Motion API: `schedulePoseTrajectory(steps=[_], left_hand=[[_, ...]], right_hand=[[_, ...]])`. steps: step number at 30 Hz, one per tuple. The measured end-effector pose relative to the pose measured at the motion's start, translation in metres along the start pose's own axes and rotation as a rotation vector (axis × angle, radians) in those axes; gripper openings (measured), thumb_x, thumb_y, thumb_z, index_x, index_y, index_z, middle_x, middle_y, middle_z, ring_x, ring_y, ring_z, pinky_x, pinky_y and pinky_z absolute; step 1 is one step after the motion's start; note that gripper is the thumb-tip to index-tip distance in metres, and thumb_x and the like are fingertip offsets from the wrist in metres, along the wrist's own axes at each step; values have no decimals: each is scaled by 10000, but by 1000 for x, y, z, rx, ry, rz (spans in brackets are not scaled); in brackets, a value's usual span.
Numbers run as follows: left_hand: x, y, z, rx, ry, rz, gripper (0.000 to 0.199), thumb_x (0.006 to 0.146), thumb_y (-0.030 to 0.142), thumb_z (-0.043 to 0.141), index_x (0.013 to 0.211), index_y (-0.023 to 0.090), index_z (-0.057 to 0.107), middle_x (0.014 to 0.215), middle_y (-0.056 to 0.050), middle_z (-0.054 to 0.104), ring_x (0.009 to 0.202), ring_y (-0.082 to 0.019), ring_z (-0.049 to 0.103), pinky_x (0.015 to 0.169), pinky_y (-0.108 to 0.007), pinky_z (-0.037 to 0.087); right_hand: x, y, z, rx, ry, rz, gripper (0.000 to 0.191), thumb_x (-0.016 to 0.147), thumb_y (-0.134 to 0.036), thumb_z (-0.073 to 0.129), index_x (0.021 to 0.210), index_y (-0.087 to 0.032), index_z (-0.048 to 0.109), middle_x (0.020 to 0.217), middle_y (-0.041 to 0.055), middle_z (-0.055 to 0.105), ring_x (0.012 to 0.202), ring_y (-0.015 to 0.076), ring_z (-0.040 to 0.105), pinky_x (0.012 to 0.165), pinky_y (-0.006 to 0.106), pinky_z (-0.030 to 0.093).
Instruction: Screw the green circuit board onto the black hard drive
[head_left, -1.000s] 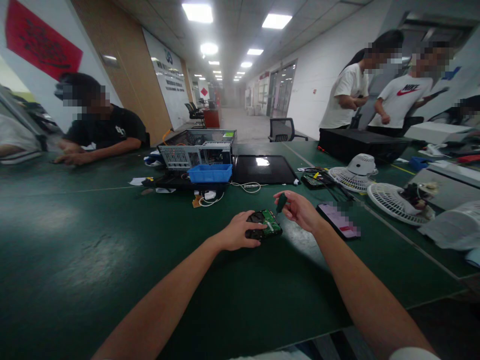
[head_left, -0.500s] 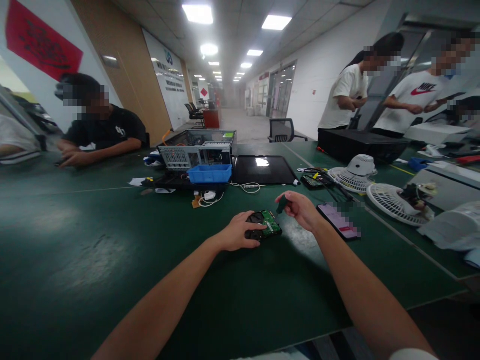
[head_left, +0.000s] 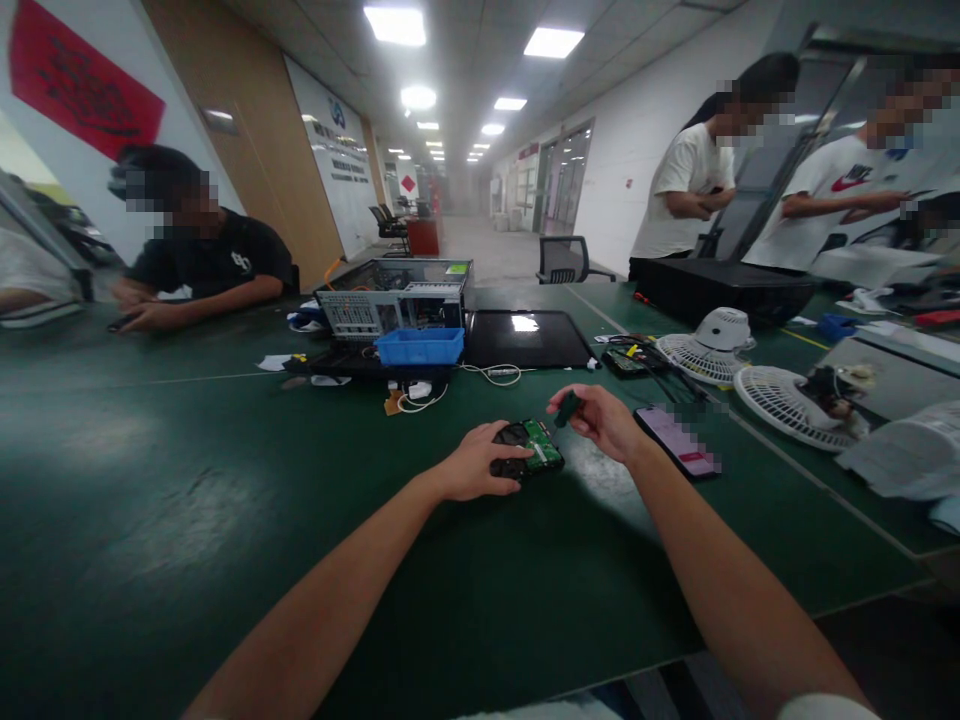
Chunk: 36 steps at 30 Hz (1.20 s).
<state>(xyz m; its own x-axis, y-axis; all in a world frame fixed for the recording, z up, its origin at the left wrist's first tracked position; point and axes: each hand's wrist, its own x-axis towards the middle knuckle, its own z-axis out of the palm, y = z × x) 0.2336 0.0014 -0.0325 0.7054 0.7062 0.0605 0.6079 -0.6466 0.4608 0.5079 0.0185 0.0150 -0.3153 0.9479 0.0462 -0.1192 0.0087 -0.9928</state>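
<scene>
"Well in from the near edge of the desk (head_left: 465, 600), what have we got under our hands?"

"A hard drive (head_left: 543, 459), green side up. Our left hand (head_left: 480, 462) has its left end, thumb on the near side, one finger laid across the top, so we hold it down firmly."

"And our right hand (head_left: 604, 422)?"

"Just beyond the drive's right end, thumb and fingertips pinched narrow on the dark handle of what looks like a screwdriver (head_left: 568, 408). We can't tell whether its tip touches the drive."

"What's different from a second ago?"

"Only the handle: it leans a little further right. The drive and our left hand stay put."

"So we're working the same spot?"

"That's how we judge it: small turns at one corner, the drive kept steady. Nothing looks loose yet."

"Is anything in our way?"

"Not close by. The phone (head_left: 675, 440) lies off to the right, and the blue bin (head_left: 420, 348) sits toward the desk's far edge, in front of the open computer case (head_left: 360, 315)."
</scene>
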Motion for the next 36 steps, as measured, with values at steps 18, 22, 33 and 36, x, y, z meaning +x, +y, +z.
schedulePoseTrajectory(steps=[18, 22, 33, 36], left_hand=[[1, 2, 0, 11, -2, 10, 641, 827, 532, 770, 1430, 411, 590, 1667, -48, 235, 1493, -423, 267, 1214, -591, 224], [1, 3, -1, 8, 0, -3, 642, 830, 525, 769, 1435, 420, 582, 1660, -46, 246, 1485, -422, 281, 1211, -594, 229], [1, 3, 0, 8, -13, 1, 633, 841, 533, 756, 1439, 431, 573, 1665, -49, 224, 1490, -416, 274, 1213, -590, 223], [1, 4, -1, 12, -12, -3, 642, 836, 532, 763, 1440, 432, 571, 1665, -47, 226, 1493, -417, 266, 1214, -589, 223]], right_hand=[[0, 6, 4, 55, -17, 33, 388, 914, -541, 587, 1077, -209, 706, 984, 56, 690, 458, 60, 414, 364, 244, 148], [0, 4, 1, 19, -5, 13, 347, 894, -516, 620, 1025, -208, 714, 1019, 62, 708, 485, 68, 429, 382, 244, 125], [0, 2, 2, 30, 83, -40, 342, 802, -492, 786, 972, -226, 653, 906, 37, 724, 540, 80, 450, 439, 222, 203], [0, 3, 2, 25, 60, -20, 390, 836, -530, 742, 1077, -225, 702, 912, 36, 694, 534, 76, 444, 435, 234, 199]])
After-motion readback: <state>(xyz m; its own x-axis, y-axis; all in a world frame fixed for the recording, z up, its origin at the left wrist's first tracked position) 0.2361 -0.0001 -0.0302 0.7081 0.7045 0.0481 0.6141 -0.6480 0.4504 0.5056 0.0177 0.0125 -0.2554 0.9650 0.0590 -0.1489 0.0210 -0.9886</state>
